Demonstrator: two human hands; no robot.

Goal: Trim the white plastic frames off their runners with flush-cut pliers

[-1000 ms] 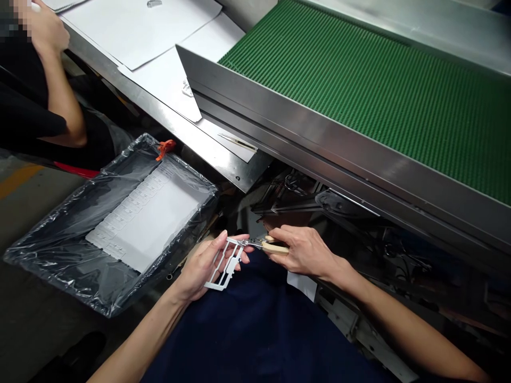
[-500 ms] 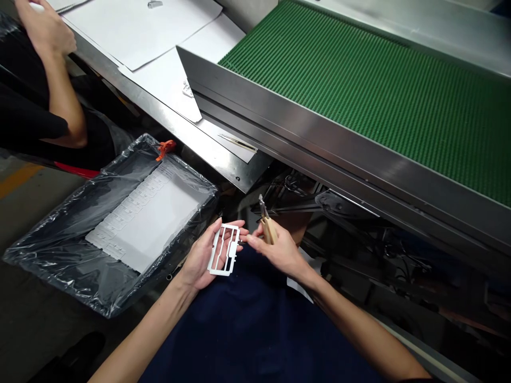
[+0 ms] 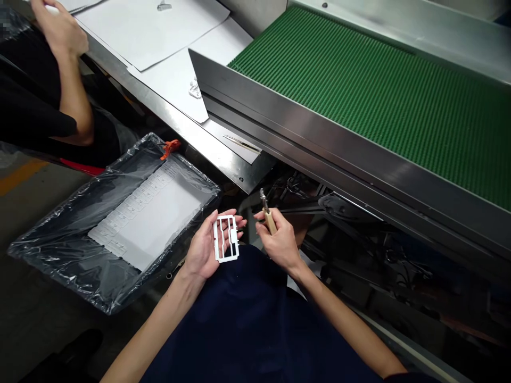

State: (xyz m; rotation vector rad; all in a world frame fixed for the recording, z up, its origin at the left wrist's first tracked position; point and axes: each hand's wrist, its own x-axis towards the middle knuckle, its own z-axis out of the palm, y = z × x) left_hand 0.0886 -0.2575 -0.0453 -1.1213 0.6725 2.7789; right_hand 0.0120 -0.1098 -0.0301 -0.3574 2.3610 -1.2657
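My left hand (image 3: 203,251) is palm up over my lap, its thumb and fingers around a thin white plastic frame (image 3: 233,234) with long slots and small pegs on its right edge. To the right, my right hand (image 3: 282,242) is closed around beige-handled pliers (image 3: 270,220), their metal jaws pointing up and away from me. A gap separates this hand from the frame. Left of my hands stands a plastic-lined bin (image 3: 51,239) with a row of flat white parts (image 3: 115,223) laid on a white sheet (image 3: 159,223).
A green ribbed conveyor belt (image 3: 359,101) with a metal side wall (image 3: 303,122) runs along the right. Beyond the bin, a metal bench (image 3: 159,106) carries white sheets (image 3: 147,32), tweezers (image 3: 243,143) and a small part (image 3: 194,89). An orange clip (image 3: 171,148) grips the bin's rim. A co-worker's arm (image 3: 72,96) is at upper left.
My right hand has drawn away from the white frame, and the pliers have turned in it. The frame stands more upright in my left hand. The surroundings have shifted slightly rightward in view.
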